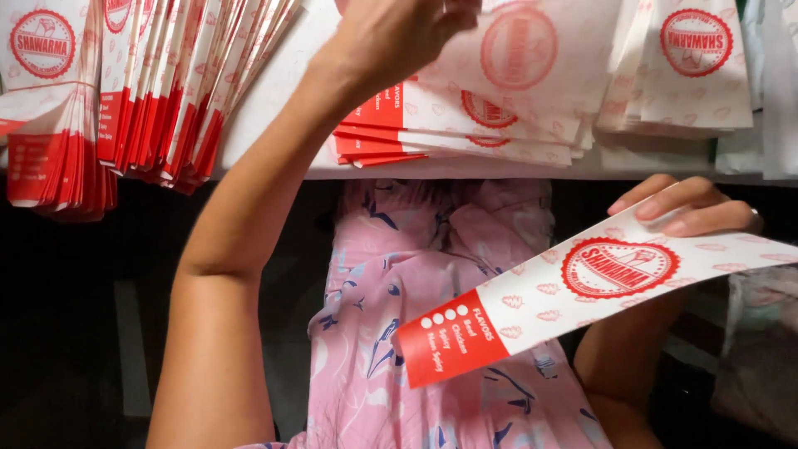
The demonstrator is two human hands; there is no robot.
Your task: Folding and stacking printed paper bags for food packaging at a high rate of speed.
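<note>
Here, right hand (686,208) pinching one paper sleeve (582,291); left hand (399,33) on stacked sleeves (465,125), grip unclear.

A white surface (274,108) runs across the top, its front edge facing the person. On the left lies a fanned row of white-and-red paper sleeves (166,91), spilling over that edge. In the middle sits a flat stack of sleeves (465,137), and another pile (682,75) lies at the right.

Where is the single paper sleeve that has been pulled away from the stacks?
In the head view the paper sleeve is at lower right, held in the right hand, over the lap in pink patterned cloth and below the table edge.
</note>
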